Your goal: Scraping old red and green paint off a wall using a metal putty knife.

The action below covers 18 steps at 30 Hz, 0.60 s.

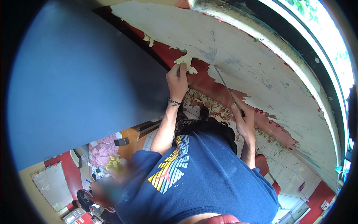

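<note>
My left hand (pixel 178 79), with a dark braided bracelet at the wrist, pinches a loose flake of cream paint (pixel 185 60) at the wall. Dark red paint (pixel 202 68) shows beside and below the flake. In my right hand (pixel 245 121) is the handle of a thin metal tool (pixel 222 77), mostly hidden by the fingers. Its long narrow blade slants up to the wall, and its tip is at or near the ragged edge of the cream paint layer (pixel 235 60). Whether the tool is a scraper or a screwdriver, I cannot tell.
Paint chips (pixel 215 107) litter the tiled floor (pixel 282 170) along the wall's foot. A large blue panel (pixel 75 84) stands close on the left. Behind me are a wooden desk (pixel 131 140), a red chair (pixel 261 164) and a person (pixel 84 199). A window (pixel 332 36) lies at the right.
</note>
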Each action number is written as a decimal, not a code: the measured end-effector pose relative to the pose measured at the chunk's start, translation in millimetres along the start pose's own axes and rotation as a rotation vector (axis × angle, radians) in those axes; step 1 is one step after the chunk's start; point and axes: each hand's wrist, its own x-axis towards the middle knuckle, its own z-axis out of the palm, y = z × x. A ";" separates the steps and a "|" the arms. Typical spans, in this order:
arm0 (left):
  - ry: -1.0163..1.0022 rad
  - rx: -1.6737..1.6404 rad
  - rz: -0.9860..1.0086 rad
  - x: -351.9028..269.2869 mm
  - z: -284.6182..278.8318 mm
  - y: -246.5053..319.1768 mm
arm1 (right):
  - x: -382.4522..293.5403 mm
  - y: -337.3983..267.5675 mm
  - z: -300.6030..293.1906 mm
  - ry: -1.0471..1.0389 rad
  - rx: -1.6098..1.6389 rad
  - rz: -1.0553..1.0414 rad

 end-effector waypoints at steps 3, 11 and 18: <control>-0.097 -0.084 -0.089 10.1 3.2 3.8 | 1.8 -3.5 2.4 -0.002 -0.009 0.006; -0.033 -0.081 -0.052 4.2 -3.5 0.0 | 3.9 4.3 4.5 -0.005 -0.042 0.024; -0.119 0.598 -0.079 -24.8 -47.0 -55.1 | 1.5 3.9 -3.8 0.013 -0.051 0.127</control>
